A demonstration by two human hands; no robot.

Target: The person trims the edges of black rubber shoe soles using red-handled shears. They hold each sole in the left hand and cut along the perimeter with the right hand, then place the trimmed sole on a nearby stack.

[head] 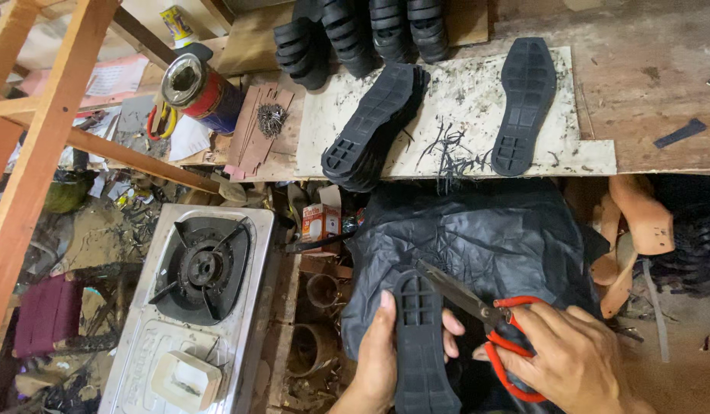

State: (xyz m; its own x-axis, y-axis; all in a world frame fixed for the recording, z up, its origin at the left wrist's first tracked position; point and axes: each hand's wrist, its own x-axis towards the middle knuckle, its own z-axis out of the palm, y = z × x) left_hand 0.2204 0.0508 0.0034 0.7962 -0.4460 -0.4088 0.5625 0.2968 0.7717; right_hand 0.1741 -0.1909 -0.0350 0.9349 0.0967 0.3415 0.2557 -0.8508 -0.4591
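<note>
**Scissors at the upper right edge of the sole**

Your left hand (379,360) is wrapped around a black sole (422,349), thumb on its left edge and fingertips showing at its right edge. The sole stands over your lap, and its long axis runs nearly straight away from you. Your right hand (573,360) has its fingers closed in the red handles of the scissors (477,307). The blades come from the right and point up-left, and they meet the sole near its far right edge. I cannot tell if the blades are apart.

Count: one sole in hand, one single sole (523,103) on the board (585,157), one fanned stack (374,126) beside it, and four piles (362,31) further back. One pair of scissors.
</note>
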